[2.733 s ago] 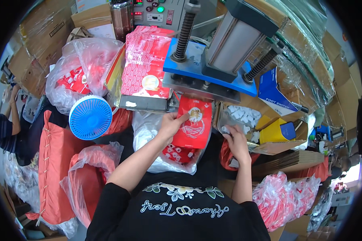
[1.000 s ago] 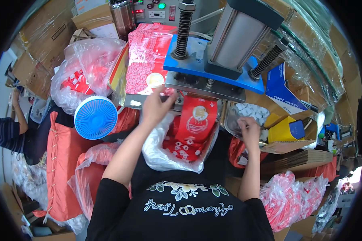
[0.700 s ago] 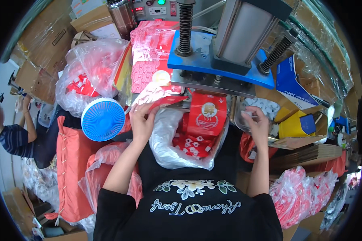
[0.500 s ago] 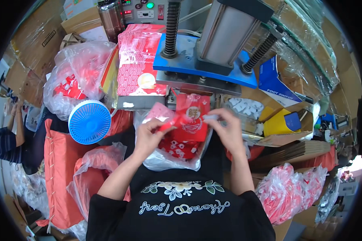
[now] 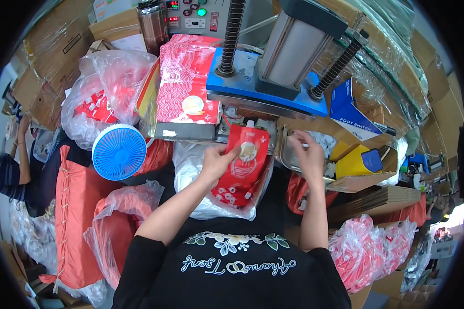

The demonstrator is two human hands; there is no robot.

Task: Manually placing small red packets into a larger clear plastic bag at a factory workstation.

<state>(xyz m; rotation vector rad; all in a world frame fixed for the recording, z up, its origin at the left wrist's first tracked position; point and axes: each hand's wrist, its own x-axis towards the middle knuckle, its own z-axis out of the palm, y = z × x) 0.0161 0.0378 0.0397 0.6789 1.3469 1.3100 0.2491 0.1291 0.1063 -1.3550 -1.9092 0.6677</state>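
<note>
A red spout pouch (image 5: 248, 149) with a pale round emblem is in my left hand (image 5: 219, 164), the thumb lying across its front. A white spout (image 5: 250, 123) sticks up from the pouch's top edge, just in front of the press. Below it, a plastic-lined container (image 5: 188, 177) holds several red pouches with white spouts. My right hand (image 5: 309, 154) hovers at the box of loose white spouts (image 5: 322, 141). Its fingers are slightly bent and apart, with nothing visible between them.
A press with a blue plate (image 5: 252, 95) stands at the back, beside a stack of red printed sheets (image 5: 188, 77). On the left are a blue fan (image 5: 119, 152) and a clear bag of red pouches (image 5: 98, 105). A yellow box (image 5: 353, 167) sits right; another person (image 5: 10, 172) is far left.
My left hand has moved right and now grips the red pouch in front of the press. My right hand has moved right, away from the pouch, and no longer shows the whitish piece.
</note>
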